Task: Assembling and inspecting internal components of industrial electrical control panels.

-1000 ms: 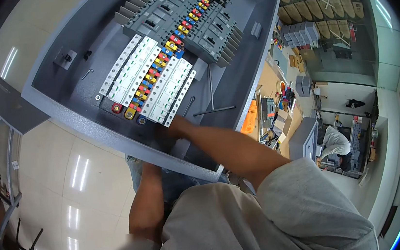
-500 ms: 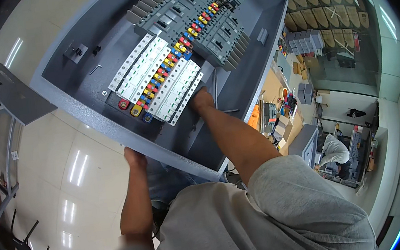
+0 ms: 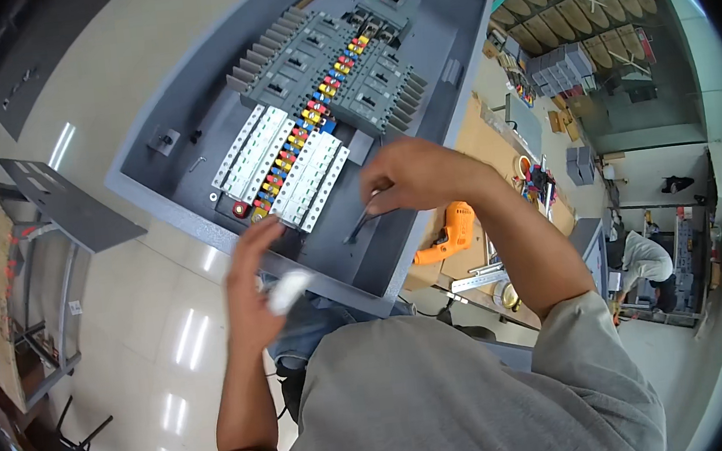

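Reaching Over the Grey Box (image 3: 171, 214)

Farthest left, outside the box, was a loose grey panel (image 3: 73, 203). A small hex key (image 3: 197, 163) lay on the box's floor, left of the switches. My left hand (image 3: 248, 297) was at the box's near wall, blurred, with the fingers stretched upward and loosely parted. A white thing (image 3: 291, 292) showed at its thumb side, too smeared for me to tell what it was or whether I had hold of it.

Inside the box sat two white switch rows (image 3: 312, 182) with red, yellow and blue connectors (image 3: 287, 157) between them, and grey switch blocks (image 3: 299, 56) beyond.

Right of the white rows, the slim dark tool (image 3: 360, 226) slanted over the box floor, its lower end pointing left. The fingers of my right hand (image 3: 409, 176) were curled, thumb and fingertips apparently closed on its upper end; how firmly, I could not tell. I judged it light, stiff and hard to break, perhaps a little slippery if smooth. The upper end seemed the place to hold it, clear of the switches.

Farther right, an orange drill (image 3: 457, 231) lay on the counter (image 3: 493, 145).
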Available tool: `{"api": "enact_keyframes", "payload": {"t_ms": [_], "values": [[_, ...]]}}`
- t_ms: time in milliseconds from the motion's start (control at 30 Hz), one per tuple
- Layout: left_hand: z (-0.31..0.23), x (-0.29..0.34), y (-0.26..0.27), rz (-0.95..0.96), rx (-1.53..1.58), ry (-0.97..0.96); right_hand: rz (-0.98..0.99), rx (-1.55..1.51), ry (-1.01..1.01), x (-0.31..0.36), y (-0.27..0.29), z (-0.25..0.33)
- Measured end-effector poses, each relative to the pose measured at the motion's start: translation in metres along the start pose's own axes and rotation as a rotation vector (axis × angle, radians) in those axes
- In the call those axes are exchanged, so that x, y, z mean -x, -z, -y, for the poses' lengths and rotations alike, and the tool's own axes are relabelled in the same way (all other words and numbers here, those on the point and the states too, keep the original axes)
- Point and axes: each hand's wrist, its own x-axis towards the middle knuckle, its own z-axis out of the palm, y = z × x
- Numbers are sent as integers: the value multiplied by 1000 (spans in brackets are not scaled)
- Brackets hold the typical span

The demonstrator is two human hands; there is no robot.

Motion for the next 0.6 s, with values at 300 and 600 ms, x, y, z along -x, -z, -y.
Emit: {"api": "enact_keyframes", "payload": {"t_ms": [300, 600], "values": [[-8, 31, -27, 146, 538, 462, -110, -622, -292, -40, -63, -56], [30, 151, 39, -208, 431, 817, 744, 631, -689, -65, -179, -147]]}}
